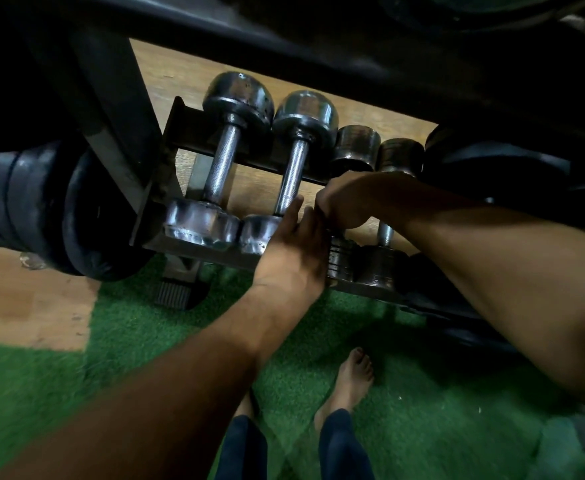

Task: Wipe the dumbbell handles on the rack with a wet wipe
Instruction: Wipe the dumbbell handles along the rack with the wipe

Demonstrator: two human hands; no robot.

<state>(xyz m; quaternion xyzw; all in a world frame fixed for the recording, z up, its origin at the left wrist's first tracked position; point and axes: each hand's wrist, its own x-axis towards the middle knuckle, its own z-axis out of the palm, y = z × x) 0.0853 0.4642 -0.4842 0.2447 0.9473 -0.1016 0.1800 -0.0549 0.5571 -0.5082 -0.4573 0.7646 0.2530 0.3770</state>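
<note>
Dumbbells lie side by side across the two rails of a low dark rack (pixel 194 147), handles pointing away from the camera. The third dumbbell (pixel 355 147) from the left, dull and dark, is the one under both hands; most of its handle is hidden. The right hand (pixel 344 202) is curled over that handle, fingers wrapped down around it, knuckles up. No wipe shows from this view, so whether one sits inside the grip cannot be told. The left hand (pixel 291 251) reaches in from below, its fingers (pixel 296 211) straight and close together, lying against the near end of the same dumbbell and just beside the near head of the second chrome dumbbell (pixel 293 174). To the left of that, a first chrome dumbbell (pixel 221 161) rests with its knurled handle bare. A fourth dark dumbbell (pixel 388 233) sits to the right, partly behind the right forearm. Black weight plates (pixel 41 209) hang at the left, and a dark frame bar crosses the top. Below are green turf (pixel 145 334), a patch of wooden floor (pixel 24 306), and the person's bare feet (pixel 350 382)
</note>
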